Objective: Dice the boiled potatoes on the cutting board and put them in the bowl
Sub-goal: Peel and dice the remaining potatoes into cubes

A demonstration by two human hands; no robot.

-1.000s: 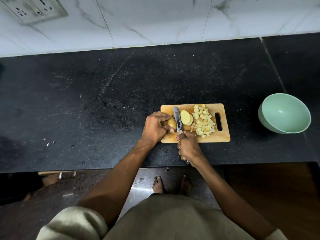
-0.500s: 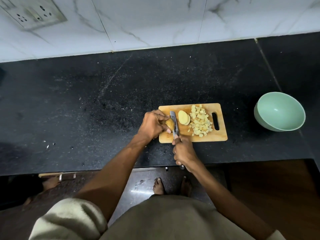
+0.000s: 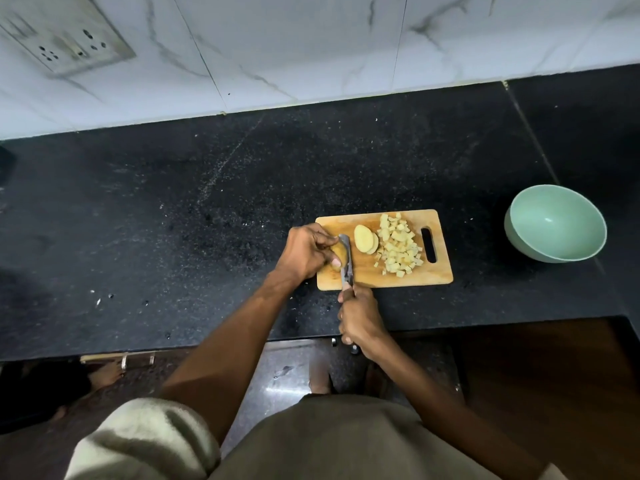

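The potato piece [image 3: 338,254] is sitting on the near-left part of the cutting board [image 3: 440,277], tucked under the fingers of the left hand [image 3: 304,252], which is curling over it and pinning it down. Being boiled, it is probably soft, light and a little slick, likely to crumble if squeezed, so holding it from above by the skin-covered back, fingertips kept clear of the edge, looks like the sensible grip. The knife [image 3: 346,261] is lying right against the potato's right side, its blade running away from the right hand [image 3: 360,318], which is wrapping tightly round the handle just off the board's near edge. Just beyond the blade, to the right of both hands, two cut slices [image 3: 364,239] are leaning together, and past them a heap of diced cubes [image 3: 398,249] is waiting. Well off to the right of the hands, the green bowl [image 3: 554,223] is standing on the dark counter [image 3: 173,237], apparently with nothing in it. The left hand is hiding most of the potato, so I cannot tell how much is left; the handle is buried in the fist, and whether the blade is already biting in is unclear.
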